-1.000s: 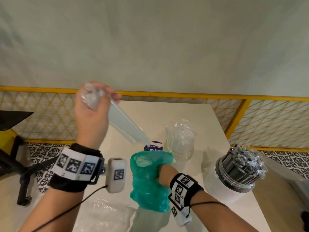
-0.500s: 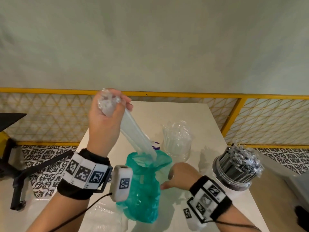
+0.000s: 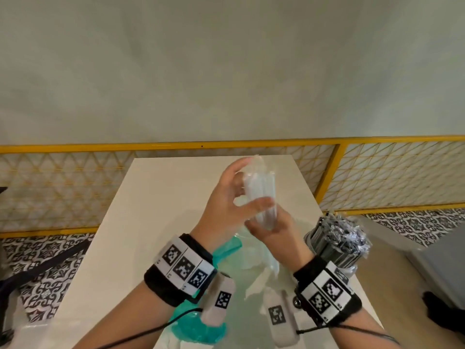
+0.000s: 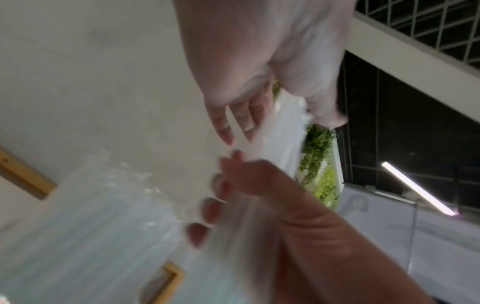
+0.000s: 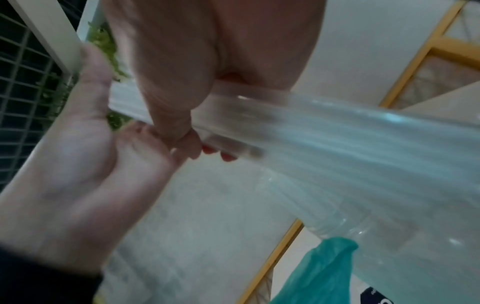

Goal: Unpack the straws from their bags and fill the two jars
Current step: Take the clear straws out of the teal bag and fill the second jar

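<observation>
One jar (image 3: 346, 269), right, stands full of dark straws (image 3: 337, 235); left hand (image 3: 226, 197) and right hand (image 3: 273, 229) fingers clamped on clear straw bundle (image 3: 261, 187) above desk (image 3: 151, 210); bundle judged not yet jarred.

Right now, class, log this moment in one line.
left hand: holds clear straw bundle | right hand: grips it lower | green bag: on table

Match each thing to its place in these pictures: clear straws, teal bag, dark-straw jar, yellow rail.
Things: 1 clear straws; 2 teal bag; 3 dark-straw jar; 4 yellow rail.
Places: A beyond the table's far end; B gripped by the left hand and right hand; C at the table's right side; D lying on the table under the wrists.
Pairs: 1-B; 2-D; 3-C; 4-A.
</observation>
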The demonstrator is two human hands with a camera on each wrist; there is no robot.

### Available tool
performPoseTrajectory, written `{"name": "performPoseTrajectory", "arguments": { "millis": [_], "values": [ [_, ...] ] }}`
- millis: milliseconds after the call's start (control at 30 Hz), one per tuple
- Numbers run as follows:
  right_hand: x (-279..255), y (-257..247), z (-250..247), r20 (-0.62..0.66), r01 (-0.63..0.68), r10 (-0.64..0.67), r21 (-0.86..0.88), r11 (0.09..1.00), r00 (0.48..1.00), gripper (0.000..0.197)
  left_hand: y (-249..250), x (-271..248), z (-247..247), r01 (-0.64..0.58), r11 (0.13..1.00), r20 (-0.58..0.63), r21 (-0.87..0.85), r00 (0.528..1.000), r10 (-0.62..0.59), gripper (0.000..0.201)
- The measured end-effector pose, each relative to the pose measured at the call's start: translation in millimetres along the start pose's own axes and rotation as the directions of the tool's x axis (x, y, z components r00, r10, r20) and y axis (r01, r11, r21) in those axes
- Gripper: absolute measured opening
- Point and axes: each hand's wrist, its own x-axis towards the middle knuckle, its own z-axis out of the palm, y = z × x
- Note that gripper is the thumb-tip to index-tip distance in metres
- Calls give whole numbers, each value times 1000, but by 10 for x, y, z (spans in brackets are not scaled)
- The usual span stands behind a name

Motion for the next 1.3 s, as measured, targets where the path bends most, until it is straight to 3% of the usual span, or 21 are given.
{"name": "performPoseTrajectory", "arguments": {
  "millis": [100,133,200,267,300,367,467,567,633,700,800,900,1033,1100,1200,1300],
  "values": [
    [42,37,-146,-79,-60,67,85,995,995,21,-366,-96,-190,159,957,-75,243,987,-145,74],
    [64,32,-174,-90,-63,75,130,990,993,19,-513,-148,-254,239,901,-115,362,971,-211,77],
    [105,22,-192,-89,-49,67,191,980,994,15,-820,-274,-369,367,687,-140,627,921,-365,81],
    [150,20,-155,-80,-42,60,205,978,995,15,-1114,-397,-447,330,445,-118,832,891,-439,64],
    [171,17,-122,-77,-45,62,206,977,995,15,-1229,-443,-483,288,387,-103,876,896,-432,46],
    [211,5,-57,-83,-39,58,218,975,995,15,-1354,-502,-543,261,365,-90,894,901,-423,18],
    [268,2,23,-98,-23,46,230,973,994,16,-1470,-561,-621,248,257,-91,934,861,-500,15],
    [315,-13,54,-122,-14,48,265,964,991,12,-1542,-619,-711,250,140,-107,958,766,-634,23],
    [339,-35,48,-139,2,39,282,959,990,11,-1567,-624,-759,335,165,-132,928,708,-694,44],
    [361,-66,32,-150,15,32,302,953,988,10,-1547,-560,-768,422,242,-148,874,705,-694,59],
    [402,-93,1,-164,22,33,325,945,986,11,-1474,-374,-746,395,289,-138,872,765,-629,53],
    [426,-103,-37,-173,26,33,328,944,984,13,-1425,-219,-724,337,302,-135,892,834,-535,28],
    [432,-92,-99,-208,41,26,312,949,978,12,-1401,-126,-720,310,333,-139,891,883,-448,31],
    [436,-79,-126,-222,46,21,292,955,975,11,-1380,-78,-711,317,426,-96,847,881,-464,48],
    [452,-59,-136,-243,37,18,223,974,970,11,-1296,28,-683,320,586,56,744,845,-532,102],
    [504,1,-97,-286,20,41,207,978,957,12,-1264,92,-564,334,773,138,540,870,-473,117]
  ]
}}
